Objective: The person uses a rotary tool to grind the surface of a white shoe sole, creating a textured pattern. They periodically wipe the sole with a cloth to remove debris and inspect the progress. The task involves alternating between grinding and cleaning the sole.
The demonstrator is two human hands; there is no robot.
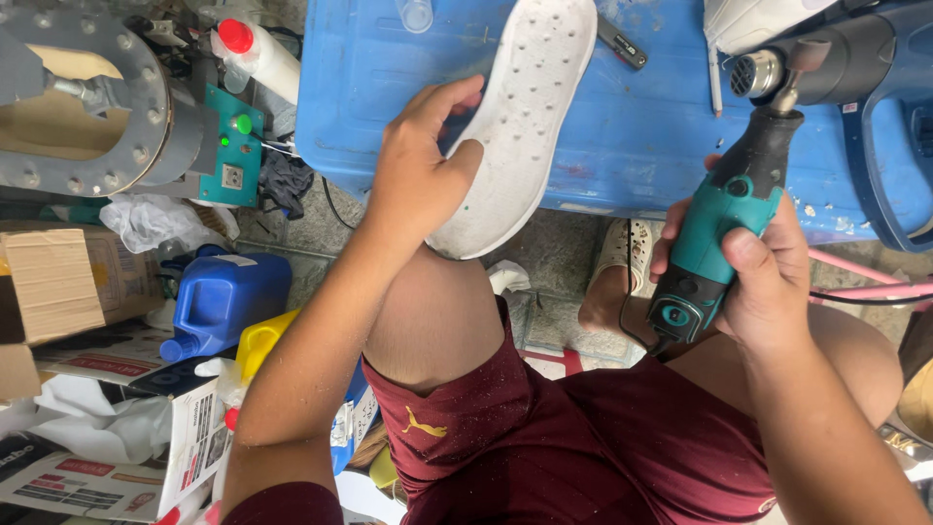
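White shoe sole (525, 117), studded face up, leans heel-end down on our left knee (432, 311), its toe end angled up over the front edge of the blue table (389, 87). Our left hand (418, 165) grips it at the lower left edge: thumb pressed onto the studded face, fingers curled round the rim and closed on it. Our right hand (758, 272) is wrapped tight around a teal and black rotary tool (724, 224), thumb lying along its side, remaining fingers closed behind the body; the tool points up and away from us, its small grinding tip (807, 58) held in the air, well apart from the sole. A black cord leaves the tool's base toward our lap. On the table near the tip lies a dark heat gun (836, 58); a small black tool (622, 44) lies just beside the sole's toe end. To our left on the floor we note a blue jug (224, 297), a yellow container (262, 340), a cardboard box (58, 277) and a round grey metal machine (87, 97) with a green control box (233, 146). We wear maroon shorts (583, 437).
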